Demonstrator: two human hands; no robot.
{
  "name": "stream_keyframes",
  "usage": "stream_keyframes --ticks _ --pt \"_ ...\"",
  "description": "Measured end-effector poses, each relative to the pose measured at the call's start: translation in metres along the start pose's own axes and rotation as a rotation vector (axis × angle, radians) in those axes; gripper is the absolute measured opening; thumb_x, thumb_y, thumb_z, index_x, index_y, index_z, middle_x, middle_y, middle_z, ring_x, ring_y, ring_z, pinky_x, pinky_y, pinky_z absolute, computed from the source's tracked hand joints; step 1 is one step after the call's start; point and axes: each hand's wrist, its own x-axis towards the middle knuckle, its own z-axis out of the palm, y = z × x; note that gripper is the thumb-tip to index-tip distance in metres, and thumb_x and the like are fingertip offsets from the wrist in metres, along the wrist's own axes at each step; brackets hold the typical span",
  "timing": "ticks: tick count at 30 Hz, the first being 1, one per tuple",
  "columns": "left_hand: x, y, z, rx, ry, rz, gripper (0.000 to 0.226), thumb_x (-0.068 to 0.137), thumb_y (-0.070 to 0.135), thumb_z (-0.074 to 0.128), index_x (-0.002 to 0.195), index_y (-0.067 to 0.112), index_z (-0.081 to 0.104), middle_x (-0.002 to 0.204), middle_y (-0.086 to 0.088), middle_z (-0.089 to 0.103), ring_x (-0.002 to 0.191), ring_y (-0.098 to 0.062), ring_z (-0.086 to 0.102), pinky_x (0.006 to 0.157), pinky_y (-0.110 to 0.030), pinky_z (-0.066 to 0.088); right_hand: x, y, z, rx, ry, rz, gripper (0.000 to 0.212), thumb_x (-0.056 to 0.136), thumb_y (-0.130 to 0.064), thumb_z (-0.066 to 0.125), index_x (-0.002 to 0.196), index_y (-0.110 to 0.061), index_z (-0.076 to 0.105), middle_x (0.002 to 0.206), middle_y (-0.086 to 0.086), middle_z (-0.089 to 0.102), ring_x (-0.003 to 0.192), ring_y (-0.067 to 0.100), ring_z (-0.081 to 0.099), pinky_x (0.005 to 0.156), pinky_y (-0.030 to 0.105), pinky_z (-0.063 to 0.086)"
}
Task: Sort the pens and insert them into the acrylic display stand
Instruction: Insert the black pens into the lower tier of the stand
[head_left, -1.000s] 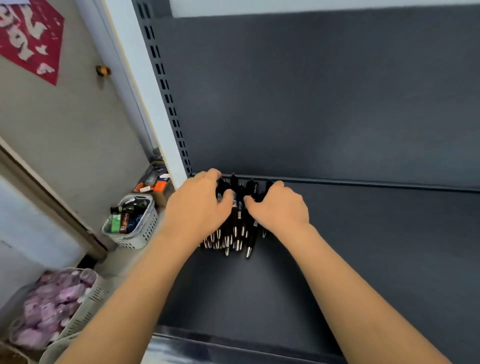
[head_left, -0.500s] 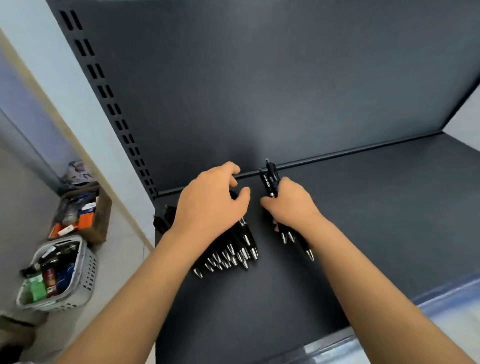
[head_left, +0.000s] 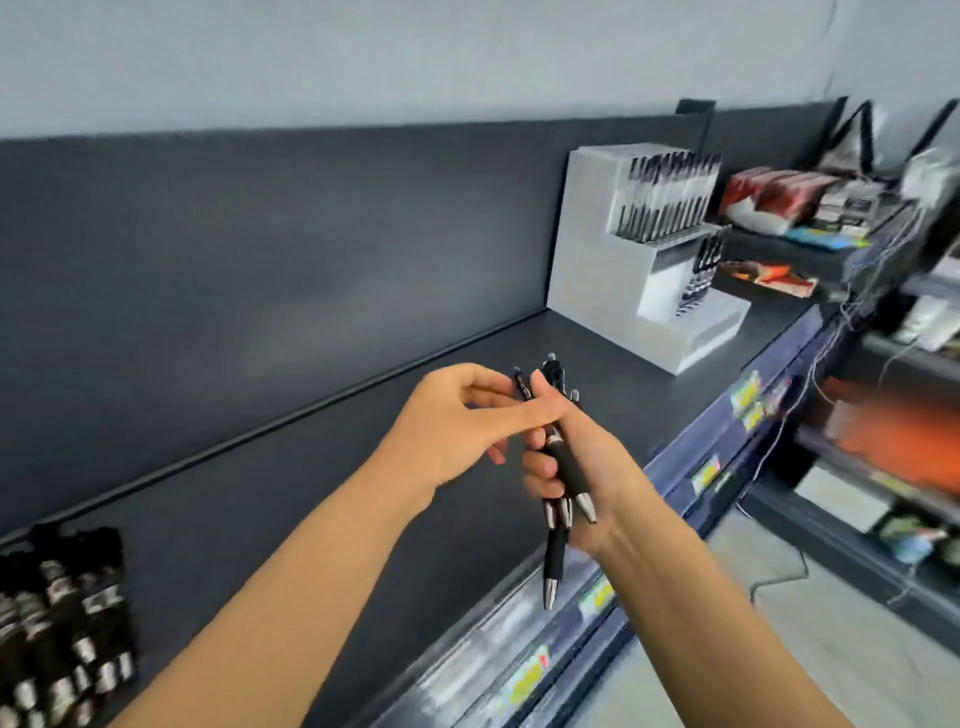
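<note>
Pens (head_left: 566, 467), a small bundle of black click types with dark grip sleeves and metal tips, are held above the shelf (head_left: 311, 493), tips down and clip ends up. They are judged light, stiff and smooth along the barrel, so liable to slide against each other; one hangs lower than the rest. Best purchase is judged to be the grip sleeve or the clip end.

The right hand (head_left: 608, 457) is wrapped round the bundle at mid-barrel. The left hand (head_left: 441, 431) is set against it, finger and thumb pinching at the clip ends.

The acrylic display stand (head_left: 592, 244) stands further along the shelf to the right, well apart from the hands. Its upper tiers are partly filled with pens, which are judged to crowd the free slots.

A loose pile of pens (head_left: 62, 613) lies at lower left. Packaged goods (head_left: 779, 202), blurred, are noted on the shelving beyond the stand.
</note>
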Motion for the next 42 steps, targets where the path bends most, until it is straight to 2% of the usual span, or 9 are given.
stream_keyframes --ticks 4,8,11,15,20,23,31,38,42 --pt "0.035 0.02 0.106 -0.06 -0.207 0.001 0.032 0.074 0.021 0.081 0.097 0.003 0.069 0.072 -0.008 0.068 0.065 -0.014 0.065 0.072 -0.027 0.058 0.0 -0.057 -0.102 -0.076 0.033 -0.041 0.037 0.089 -0.046 0.059 0.078 -0.011 0.063 0.048 0.0 0.048 0.03 0.008 0.04 0.028 0.014 0.028" --pt "0.068 0.042 0.189 -0.145 -0.301 -0.015 0.021 0.081 0.01 0.073 0.096 -0.004 0.069 0.063 -0.009 0.061 0.055 -0.017 0.055 0.067 -0.023 0.054 -0.002 -0.117 -0.182 -0.253 0.062 -0.129 0.048 0.089 -0.053 0.055 0.073 -0.01 0.069 0.055 0.008 0.062 0.035 0.016 0.049 0.036 0.018 0.039" --pt "0.091 0.057 0.23 -0.217 -0.144 0.017 0.018 0.084 0.01 0.07 0.101 0.003 0.071 0.081 -0.015 0.07 0.066 -0.022 0.064 0.068 -0.026 0.057 0.016 -0.15 -0.221 -0.289 0.107 -0.176 0.044 0.093 -0.044 0.055 0.08 -0.004 0.067 0.064 0.014 0.067 0.041 0.02 0.057 0.042 0.024 0.048" --pt "0.133 0.073 0.253 -0.296 0.128 0.179 0.018 0.088 0.007 0.067 0.105 0.002 0.068 0.083 -0.012 0.072 0.067 -0.019 0.068 0.066 -0.025 0.058 0.054 -0.179 -0.256 -0.284 0.16 -0.205 0.039 0.095 -0.038 0.054 0.085 -0.002 0.063 0.068 0.012 0.062 0.043 0.02 0.053 0.04 0.025 0.046" --pt "0.211 0.067 0.251 -0.021 0.426 0.53 0.009 0.089 0.012 0.067 0.097 0.007 0.064 0.083 -0.001 0.073 0.081 -0.016 0.071 0.076 -0.032 0.059 0.106 -0.207 -0.288 -0.222 0.105 -0.219 0.033 0.098 -0.027 0.049 0.096 0.002 0.065 0.064 0.007 0.062 0.039 0.017 0.044 0.036 0.023 0.037" --pt "0.252 0.056 0.255 0.161 0.489 0.603 0.011 0.091 0.015 0.066 0.098 0.007 0.063 0.083 0.003 0.071 0.08 -0.007 0.069 0.074 -0.021 0.055 0.131 -0.222 -0.298 -0.177 0.096 -0.23 0.031 0.095 -0.017 0.046 0.104 0.005 0.065 0.066 0.008 0.063 0.041 0.016 0.043 0.036 0.024 0.036" --pt "0.309 0.037 0.272 0.422 0.515 0.558 0.015 0.09 0.019 0.066 0.09 0.005 0.063 0.078 -0.001 0.068 0.074 -0.009 0.064 0.067 -0.019 0.051 0.174 -0.251 -0.31 -0.188 0.087 -0.217 0.026 0.094 -0.012 0.049 0.109 0.006 0.062 0.087 0.017 0.073 0.051 0.019 0.057 0.047 0.027 0.05" --pt "0.318 0.04 0.28 0.749 0.474 0.355 0.039 0.089 0.026 0.067 0.061 0.004 0.053 0.052 -0.005 0.051 0.05 -0.019 0.047 0.057 -0.032 0.039 0.194 -0.263 -0.318 -0.227 -0.029 -0.127 0.028 0.094 -0.018 0.056 0.111 0.002 0.062 0.095 0.016 0.074 0.062 0.024 0.067 0.057 0.031 0.059" --pt "0.321 0.055 0.285 0.881 0.45 0.199 0.043 0.09 0.03 0.066 0.065 -0.004 0.057 0.053 -0.01 0.048 0.048 -0.022 0.041 0.055 -0.034 0.042 0.204 -0.269 -0.32 -0.215 -0.121 -0.061 0.029 0.093 -0.021 0.058 0.115 -0.002 0.063 0.099 0.014 0.074 0.076 0.027 0.07 0.069 0.035 0.061"
